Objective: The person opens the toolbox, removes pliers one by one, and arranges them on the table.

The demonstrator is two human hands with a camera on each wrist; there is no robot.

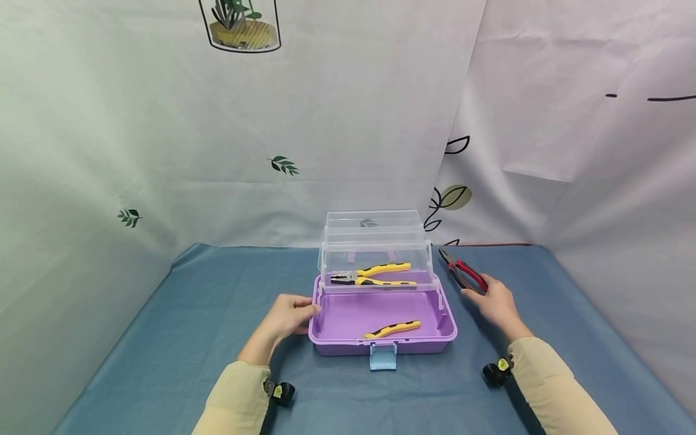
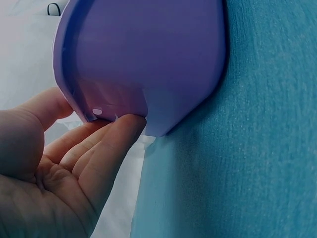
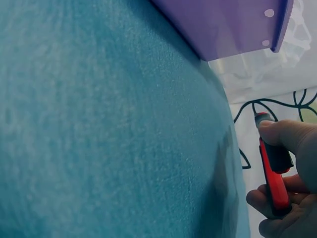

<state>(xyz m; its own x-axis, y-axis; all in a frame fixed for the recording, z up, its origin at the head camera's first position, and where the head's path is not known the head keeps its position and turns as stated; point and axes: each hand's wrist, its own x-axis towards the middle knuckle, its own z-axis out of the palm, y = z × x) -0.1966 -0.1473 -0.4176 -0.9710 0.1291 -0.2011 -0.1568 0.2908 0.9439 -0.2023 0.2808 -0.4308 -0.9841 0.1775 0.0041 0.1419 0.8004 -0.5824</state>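
A purple toolbox (image 1: 353, 311) with its clear lid (image 1: 375, 232) raised stands on the table. My left hand (image 1: 286, 315) pinches its left rim, thumb on the edge and fingers along the outer end wall (image 2: 148, 54). To the right of the box, my right hand (image 1: 496, 306) holds pliers with red and black handles (image 1: 472, 273), their jaws pointing away toward the back. The right wrist view shows thumb and fingers around those handles (image 3: 273, 173). Inside the box lie yellow-and-black pliers (image 1: 375, 279) at the back, behind clear plastic, and a yellow-and-black handle (image 1: 394, 329) near the front wall.
A light blue latch (image 1: 383, 356) hangs down at the box's front. Blue cloth (image 1: 217, 302) covers the table. Behind it hangs a pale fabric backdrop (image 1: 353, 121) with printed leaves. A small black device is strapped at each sleeve cuff.
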